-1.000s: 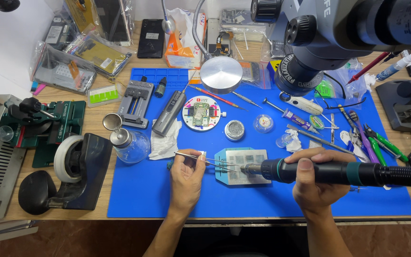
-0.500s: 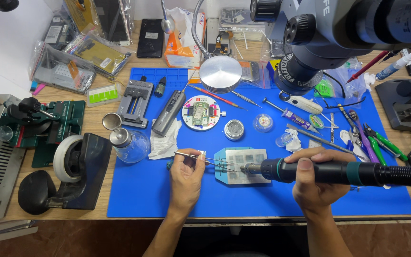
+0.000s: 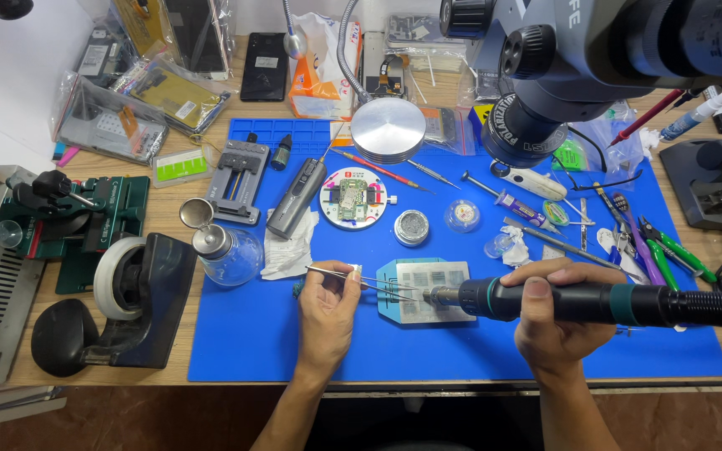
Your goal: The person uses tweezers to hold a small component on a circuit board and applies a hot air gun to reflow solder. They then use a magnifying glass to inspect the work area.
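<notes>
1. Head view, left side: the left hand (image 3: 327,313) pinches a pair of fine tweezers (image 3: 361,280), its fingers closed around their shaft. The tips run rightward onto the light blue board holder (image 3: 426,292), which lies flat on the blue mat (image 3: 236,351) near the front edge of the tabletop (image 3: 169,163).
2. Head view, right side: the right hand (image 3: 557,321) is clenched around the black-and-green hot-air handle (image 3: 578,302), held nearly level. Its nozzle meets the holder from the right, close beside the tweezer tips.
3. Whether the tweezer tips actually grip a part is too small to tell; they appear to rest on the board.
4. Doing this well calls for the left wrist planted on the mat, so the tips stay steady, and for the nozzle held just above the board rather than touching it.
5. Heat is best kept on the one spot; the neighbouring components on the holder sit close by.
6. Nearby things warrant care: the glass solvent bottle (image 3: 227,250) and crumpled tissue (image 3: 286,246) lie to the left, well apart from the nozzle.
7. The microscope head (image 3: 561,92) hangs above the mat's far right.
</notes>
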